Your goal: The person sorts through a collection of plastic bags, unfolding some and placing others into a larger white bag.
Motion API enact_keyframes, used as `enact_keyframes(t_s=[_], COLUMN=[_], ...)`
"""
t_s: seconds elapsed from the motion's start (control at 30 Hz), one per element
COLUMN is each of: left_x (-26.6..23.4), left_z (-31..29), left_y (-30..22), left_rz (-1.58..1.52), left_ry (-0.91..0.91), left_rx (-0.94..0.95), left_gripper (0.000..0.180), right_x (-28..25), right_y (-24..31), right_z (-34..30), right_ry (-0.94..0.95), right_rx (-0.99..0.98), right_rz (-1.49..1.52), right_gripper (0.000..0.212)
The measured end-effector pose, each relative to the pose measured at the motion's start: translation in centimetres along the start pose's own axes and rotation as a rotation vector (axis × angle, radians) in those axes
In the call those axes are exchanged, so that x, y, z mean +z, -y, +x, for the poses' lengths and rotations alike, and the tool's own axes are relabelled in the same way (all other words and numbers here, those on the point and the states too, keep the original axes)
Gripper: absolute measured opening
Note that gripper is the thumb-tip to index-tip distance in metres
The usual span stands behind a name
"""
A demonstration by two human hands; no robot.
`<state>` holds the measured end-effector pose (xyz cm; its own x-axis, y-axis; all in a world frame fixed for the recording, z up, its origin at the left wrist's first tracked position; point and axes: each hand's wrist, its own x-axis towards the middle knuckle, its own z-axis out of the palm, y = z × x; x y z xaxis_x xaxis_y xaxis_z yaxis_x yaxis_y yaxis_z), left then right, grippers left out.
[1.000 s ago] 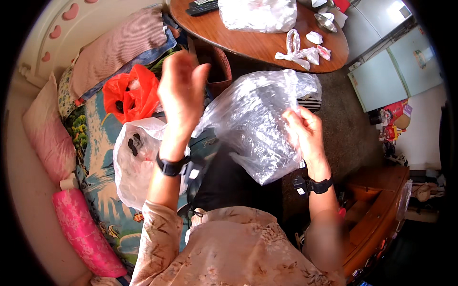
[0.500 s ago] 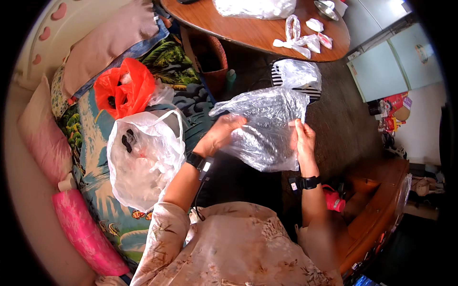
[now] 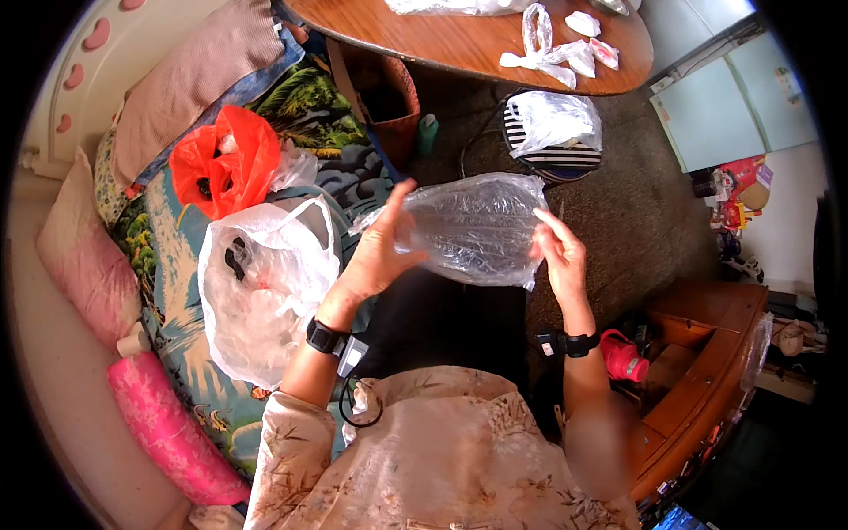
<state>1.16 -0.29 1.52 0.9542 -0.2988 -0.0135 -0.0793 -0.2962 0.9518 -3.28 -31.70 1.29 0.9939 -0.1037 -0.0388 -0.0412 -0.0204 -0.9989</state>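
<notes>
Between my two hands, above my lap, a crinkled clear plastic bag (image 3: pixel 473 231) is stretched out sideways. My left hand (image 3: pixel 375 256) has the bag's left end between its thumb and fingers, which are spread fairly wide. At the opposite edge, the fingertips of my right hand (image 3: pixel 561 252) pinch the film. A large white plastic bag (image 3: pixel 225 331) stands open on the bed beside my left forearm, with crumpled clear plastic and something black inside. Just behind it lies an open red plastic bag (image 3: pixel 252 168).
A brown wooden table (image 3: pixel 442 42) at the far side bears a knotted clear bag (image 3: pixel 539 53) and small white bundles. Below it is a striped stool (image 3: pixel 552 162) with a white bag (image 3: pixel 556 119) on top. A wooden cabinet (image 3: pixel 707 305) and pink bottle (image 3: pixel 623 356) are at right.
The clear bag has become narrower from top to bottom, as if folded over. My left hand has shifted left and its fingers have spread.
</notes>
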Motion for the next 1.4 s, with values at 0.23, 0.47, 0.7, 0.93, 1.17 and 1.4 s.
enact_keyframes(t_s=[0.23, 0.47, 0.7, 0.93, 1.17, 1.4], left_x=[-0.9, -2.6, -2.4, -5.7, -4.5, -5.5], left_z=[0.3, 0.5, 0.0, -0.7, -1.1, -1.2], left_y=[-1.5, -3.6, -1.1, -3.0, -1.8, -1.2], left_rz=[0.367, 0.18, -0.304, -0.675, -0.344, -0.212], left_ry=[-0.046, 0.018, 0.005, 0.19, 0.243, 0.349], left_rx=[-0.077, -0.052, 0.042, -0.334, -0.201, -0.319], left_gripper=[0.014, 0.015, 0.013, 0.016, 0.03, 0.011], right_x=[-1.0, -0.1, -0.5, -0.3, 1.9, 0.7], right_y=[2.8, 3.9, 3.0, 6.4, 7.3, 6.1], right_z=[-0.5, -0.5, -1.2, -1.1, -0.8, -0.9], right_ry=[0.189, 0.25, 0.129, 0.26, 0.19, 0.273], right_rx=[0.122, 0.209, 0.241, 0.414, 0.162, 0.296], right_rz=[-0.78, -0.221, 0.349, 0.571, 0.046, -0.201], right_gripper=[0.019, 0.023, 0.009, 0.025, 0.018, 0.009])
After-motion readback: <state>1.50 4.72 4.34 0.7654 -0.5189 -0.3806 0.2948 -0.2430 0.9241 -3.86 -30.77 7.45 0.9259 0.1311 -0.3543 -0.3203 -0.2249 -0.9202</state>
